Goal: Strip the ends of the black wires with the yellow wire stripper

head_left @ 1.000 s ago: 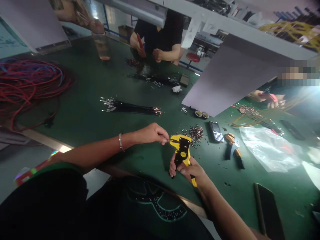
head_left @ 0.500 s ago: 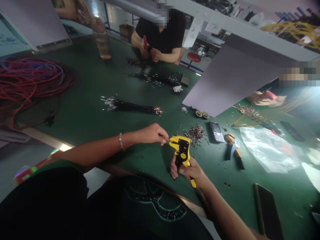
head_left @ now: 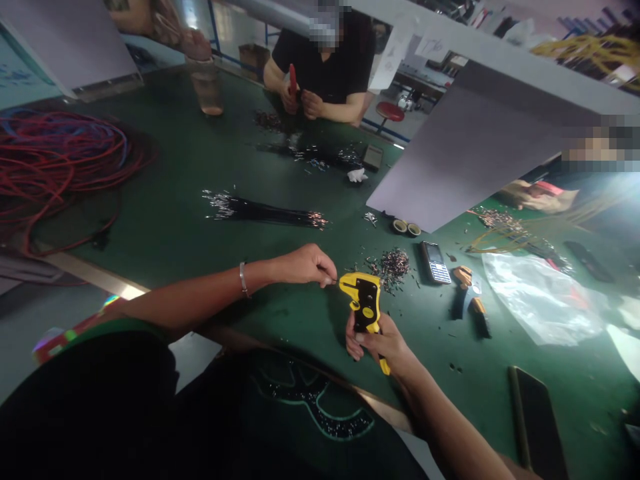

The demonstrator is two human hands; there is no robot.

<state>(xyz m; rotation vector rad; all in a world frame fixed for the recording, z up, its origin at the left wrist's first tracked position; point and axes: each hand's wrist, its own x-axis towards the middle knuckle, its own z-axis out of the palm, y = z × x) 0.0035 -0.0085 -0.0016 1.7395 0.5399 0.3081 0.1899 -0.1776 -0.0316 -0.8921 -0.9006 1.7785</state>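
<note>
My right hand (head_left: 387,343) is wrapped round the handles of a yellow and black wire stripper (head_left: 369,300), its jaws pointing left. Just left of the jaws, my left hand (head_left: 313,265) pinches a thin dark wire (head_left: 337,281); most of it is hidden by the fingers. A heap of small cut wire ends (head_left: 394,268) lies close behind the tool. Farther up the table stretches a bundle of black wires (head_left: 270,213), with silvery tips on the left and bare copper ends on the right.
Coils of red and blue wire (head_left: 60,153) lie at left. To the right are a keypad phone (head_left: 435,262), an orange-handled cutting tool (head_left: 470,300), a clear plastic bag (head_left: 540,300) and a dark smartphone (head_left: 537,420). A grey divider panel (head_left: 465,147) stands behind. Co-workers sit opposite and at right.
The stripper's handles have spread a little as the right fingers loosened. My left hand has shifted very slightly left, still pinching at the jaws. The view has tilted slightly.
</note>
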